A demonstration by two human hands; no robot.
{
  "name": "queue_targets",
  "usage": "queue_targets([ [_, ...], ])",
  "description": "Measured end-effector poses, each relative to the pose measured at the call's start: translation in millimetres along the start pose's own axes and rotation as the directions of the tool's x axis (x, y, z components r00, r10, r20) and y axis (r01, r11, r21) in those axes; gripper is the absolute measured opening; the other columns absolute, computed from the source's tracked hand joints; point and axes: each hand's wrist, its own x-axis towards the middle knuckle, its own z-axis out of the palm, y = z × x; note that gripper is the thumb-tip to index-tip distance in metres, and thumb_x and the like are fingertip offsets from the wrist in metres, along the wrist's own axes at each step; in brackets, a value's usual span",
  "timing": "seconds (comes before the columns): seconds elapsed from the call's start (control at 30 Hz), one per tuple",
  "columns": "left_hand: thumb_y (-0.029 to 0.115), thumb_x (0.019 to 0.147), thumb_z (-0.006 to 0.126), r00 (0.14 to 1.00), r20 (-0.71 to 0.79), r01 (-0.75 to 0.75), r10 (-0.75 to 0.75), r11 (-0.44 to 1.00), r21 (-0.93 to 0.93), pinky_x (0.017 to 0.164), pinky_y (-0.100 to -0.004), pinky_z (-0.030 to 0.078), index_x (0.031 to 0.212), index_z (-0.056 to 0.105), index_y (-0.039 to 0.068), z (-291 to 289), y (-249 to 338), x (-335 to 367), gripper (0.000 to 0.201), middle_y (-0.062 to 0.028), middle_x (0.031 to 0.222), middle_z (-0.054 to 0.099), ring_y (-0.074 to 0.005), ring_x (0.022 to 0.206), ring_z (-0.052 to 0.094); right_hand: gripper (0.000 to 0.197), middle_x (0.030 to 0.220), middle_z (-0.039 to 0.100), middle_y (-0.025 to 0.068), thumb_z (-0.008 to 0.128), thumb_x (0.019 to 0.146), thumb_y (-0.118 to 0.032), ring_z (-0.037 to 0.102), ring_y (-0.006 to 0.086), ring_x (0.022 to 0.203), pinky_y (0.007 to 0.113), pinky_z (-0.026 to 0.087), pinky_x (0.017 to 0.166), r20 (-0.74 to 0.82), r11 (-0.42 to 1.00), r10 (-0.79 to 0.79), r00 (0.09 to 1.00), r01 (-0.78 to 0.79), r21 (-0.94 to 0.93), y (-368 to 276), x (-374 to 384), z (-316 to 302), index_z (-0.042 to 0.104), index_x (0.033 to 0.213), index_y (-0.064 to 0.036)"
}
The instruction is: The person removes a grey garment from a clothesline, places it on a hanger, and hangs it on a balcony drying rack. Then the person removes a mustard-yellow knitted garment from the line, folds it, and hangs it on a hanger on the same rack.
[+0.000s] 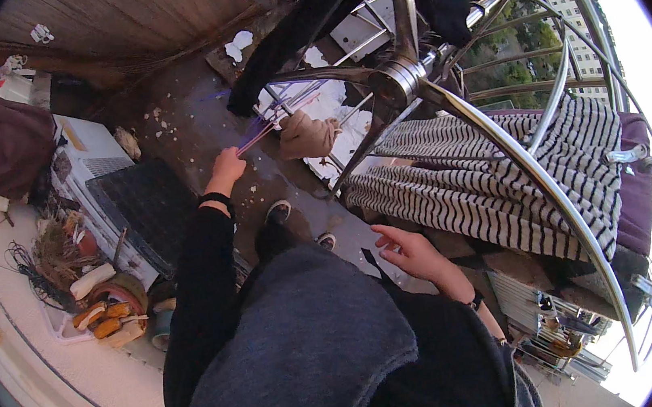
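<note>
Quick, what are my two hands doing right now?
Left hand: closed on thin purple rods.
Right hand: open, holding nothing, near the striped cloth.

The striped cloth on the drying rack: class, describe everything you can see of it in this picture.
The striped cloth is a soft fabric with thin black and white stripes. It lies spread and draped over the bars of the metal drying rack, sagging a little at its near edge, with a purple cloth beside it on the right. One curved rack bar crosses in front of it. Neither hand touches it; the right hand hovers open just below its near edge.
</note>
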Motion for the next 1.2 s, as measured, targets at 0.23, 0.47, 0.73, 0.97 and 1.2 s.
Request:
queue_targets([
  [0.23, 0.016, 0.078, 0.057, 0.999, -0.01, 0.046, -0.046, 0.999, -0.028, 0.098, -0.0441, 0.042, 0.132, 0.047, 0.012, 43.8, -1.5, 11.3, 0.055, -0.0161, 0.13, 0.05, -0.035, 0.119, 0.048, 0.054, 0.106, 0.064, 0.0104, 0.06, 0.084, -0.007, 0.063, 0.0196, 0.088, 0.031, 0.05, 0.078, -0.013, 0.99, 0.12, 0.993, -0.118, 0.078, 26.8, -9.5, 3.4, 0.043, 0.135, -0.0131],
  [0.47, 0.011, 0.077, 0.059, 0.984, -0.175, -0.03, 0.03, 1.0, 0.0, 0.096, -0.0449, 0.042, 0.13, 0.047, 0.009, 63.0, 16.1, -3.6, 0.055, -0.0152, 0.126, 0.052, -0.0371, 0.117, 0.048, 0.05, 0.104, 0.064, 0.0081, 0.059, 0.086, -0.007, 0.06, 0.0125, 0.087, 0.026, 0.049, 0.075, -0.013, 0.981, 0.129, 0.992, -0.125, 0.151, 39.8, -7.6, 3.2, 0.045, 0.134, -0.0112],
  [0.73, 0.015, 0.08, 0.056, 0.962, -0.212, 0.186, -0.171, 0.981, 0.057, 0.087, -0.0499, 0.045, 0.114, 0.054, 0.007, 63.7, 15.1, 13.4, 0.035, -0.0168, 0.112, 0.06, -0.0384, 0.106, 0.056, 0.049, 0.104, 0.064, 0.0087, 0.06, 0.087, -0.007, 0.06, 0.0131, 0.088, 0.026, 0.049, 0.076, -0.02, 0.973, 0.173, 0.985, -0.168, 0.161, 61.4, -3.2, 5.0, 0.045, 0.134, -0.0106],
  [0.97, 0.019, 0.083, 0.057, 0.973, -0.154, 0.161, -0.17, 0.985, -0.066, 0.072, -0.0489, 0.049, 0.098, 0.056, 0.009, 98.0, 16.1, -24.1, 0.018, -0.0188, 0.087, 0.065, -0.0402, 0.085, 0.062, 0.047, 0.102, 0.064, 0.0104, 0.058, 0.087, -0.006, 0.062, 0.0163, 0.082, 0.028, 0.05, 0.072, -0.044, 0.984, 0.121, 0.992, -0.114, 0.134, 65.7, 8.5, 3.2, 0.046, 0.133, -0.0097],
  [1.2, 0.024, 0.083, 0.058, 0.91, -0.222, 0.293, -0.35, 0.922, -0.252, 0.068, -0.0491, 0.048, 0.093, 0.057, 0.011, 99.3, 19.4, -44.9, 0.016, -0.0162, 0.083, 0.065, -0.0399, 0.082, 0.062, 0.048, 0.102, 0.063, 0.0094, 0.059, 0.086, -0.005, 0.061, 0.0157, 0.082, 0.027, 0.05, 0.073, -0.043, 0.98, 0.143, 0.989, -0.135, 0.146, 69.7, 14.1, 1.5, 0.047, 0.132, -0.0101],
])
